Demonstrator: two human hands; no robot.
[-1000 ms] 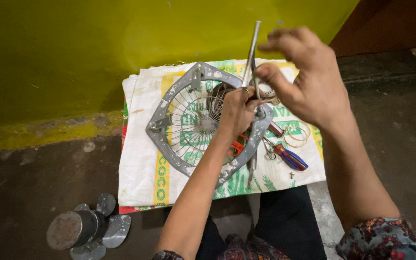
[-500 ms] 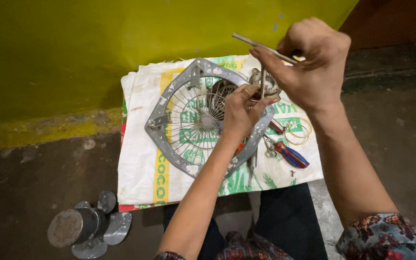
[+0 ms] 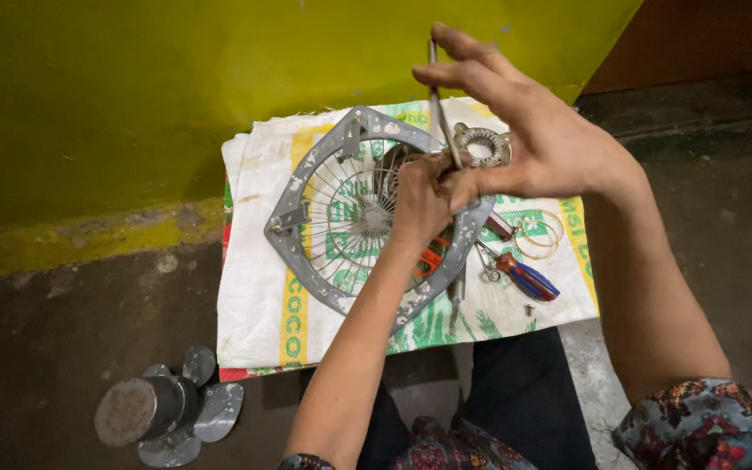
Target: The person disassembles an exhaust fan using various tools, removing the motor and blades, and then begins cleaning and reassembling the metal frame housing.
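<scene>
Hands are working over a white woven sack (image 3: 263, 305) that is lying flat on the dark floor (image 3: 63, 348) beside a yellow wall (image 3: 132, 87). The right hand (image 3: 533, 139) is pinching a thin metal rod (image 3: 442, 109) between thumb and fingers, with the other fingers spreading out above it. The rod is standing almost straight up, and its low end is going down to the left hand (image 3: 424, 196). The left hand is curling shut around a small part near the middle of a gray fan guard (image 3: 306, 235), but the part is hiding under the fingers, so I cannot tell what it is. The fan guard is lying flat in the middle of the sack, with thin wires running out from its center to its wide rim. A round metal ring piece (image 3: 483, 144) is sitting near the far edge of the sack, just behind the hands. A screwdriver with a blue and red handle (image 3: 526, 278) is lying near the right edge of the sack, close to some thin wire loops (image 3: 540, 233). A gray fan blade part (image 3: 163, 409) is sitting on the floor, off the near left corner of the sack.
</scene>
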